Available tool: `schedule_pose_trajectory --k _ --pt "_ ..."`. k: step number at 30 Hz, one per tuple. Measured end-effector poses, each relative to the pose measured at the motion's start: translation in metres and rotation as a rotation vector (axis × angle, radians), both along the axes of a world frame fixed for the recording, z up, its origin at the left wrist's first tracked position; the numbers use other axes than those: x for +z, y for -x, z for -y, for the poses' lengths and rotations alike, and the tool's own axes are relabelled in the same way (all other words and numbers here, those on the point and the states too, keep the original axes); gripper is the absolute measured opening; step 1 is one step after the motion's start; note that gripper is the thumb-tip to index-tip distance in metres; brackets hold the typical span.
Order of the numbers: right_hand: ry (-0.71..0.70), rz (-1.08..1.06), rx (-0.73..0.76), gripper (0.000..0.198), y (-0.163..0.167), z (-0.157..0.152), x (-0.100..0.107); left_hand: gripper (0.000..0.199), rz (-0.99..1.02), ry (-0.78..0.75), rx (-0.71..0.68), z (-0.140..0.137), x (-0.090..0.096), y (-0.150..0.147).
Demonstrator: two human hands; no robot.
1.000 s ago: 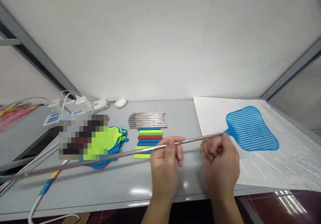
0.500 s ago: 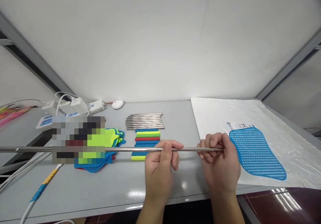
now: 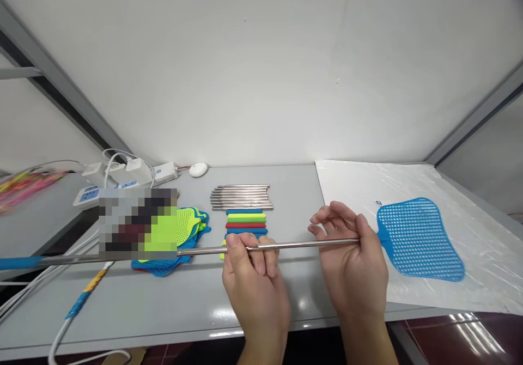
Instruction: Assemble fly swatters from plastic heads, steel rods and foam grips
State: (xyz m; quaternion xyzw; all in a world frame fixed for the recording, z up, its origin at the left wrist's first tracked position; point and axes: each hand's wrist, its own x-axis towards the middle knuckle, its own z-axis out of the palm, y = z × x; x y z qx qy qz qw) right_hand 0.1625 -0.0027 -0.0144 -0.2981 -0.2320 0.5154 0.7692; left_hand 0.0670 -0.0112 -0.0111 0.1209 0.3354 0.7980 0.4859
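Note:
A telescopic fly swatter (image 3: pixel 302 244) with a steel rod stretches across the view above the table. Its blue mesh head (image 3: pixel 420 239) is at the right, and its blue grip (image 3: pixel 20 262) reaches the left edge. My left hand (image 3: pixel 257 278) is closed around the middle of the rod, thumb on the near side. Close to the head, my right hand (image 3: pixel 353 267) has the rod in the crook of its thumb, its other fingers loosely spread. Behind the left hand lie several coloured grip tubes (image 3: pixel 245 219), partly hidden, and a row of steel rods (image 3: pixel 242 196).
Several green and blue swatter heads (image 3: pixel 183 226) are piled at the left beside a pixelated patch. A power strip (image 3: pixel 87 195) with plugs and a white oval device (image 3: pixel 198 170) stand behind. White plastic sheeting (image 3: pixel 408 182) covers the right side; a cable (image 3: pixel 61 338) hangs in front.
The fingers of my right hand have loosened and spread. My left hand has shifted its hold on the rod. The swatter's blue grip has come into view at left, and its head has turned slightly.

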Motion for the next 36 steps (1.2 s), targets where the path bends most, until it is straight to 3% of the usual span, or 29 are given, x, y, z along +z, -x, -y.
schedule_pose_trajectory --k 3,6,9,12,16,20,24,30,33,36 --pt "0.084 -0.093 0.014 0.043 -0.003 -0.002 -0.005 0.036 -0.084 -0.043 -0.023 0.0 -0.001 0.01" --pt "0.11 -0.21 -0.091 0.061 -0.008 -0.006 -0.009 0.032 -0.066 -0.018 -0.045 -0.004 -0.005 0.018" --pt "0.08 -0.185 -0.284 0.055 -0.009 -0.008 -0.01 0.031 0.048 0.038 -0.057 -0.003 -0.006 0.012" --pt "0.094 -0.103 -0.355 0.049 -0.002 -0.007 -0.008 0.036 0.109 0.027 0.0 0.002 0.0 0.001" --pt "0.144 -0.073 -0.283 0.05 0.016 -0.001 -0.005 0.042 0.099 -0.013 0.018 0.013 0.002 -0.014" --pt "0.163 -0.033 -0.167 0.053 0.033 0.009 -0.007 0.041 0.048 0.066 -0.168 0.015 -0.011 -0.023" --pt "0.151 0.08 -0.199 0.052 0.028 0.009 -0.009 0.038 -0.081 0.041 -0.291 0.001 -0.018 0.001" --pt "0.182 -0.014 -0.292 0.048 0.003 -0.004 -0.008 0.038 -0.066 -0.165 -0.011 -0.015 -0.007 0.062" --pt "0.181 0.003 -0.263 0.048 0.013 -0.002 -0.008 0.039 0.018 -0.159 0.088 -0.012 -0.002 0.057" --pt "0.196 0.009 -0.124 0.05 0.037 0.005 -0.011 0.042 0.166 -0.102 -0.038 -0.004 0.0 0.029"
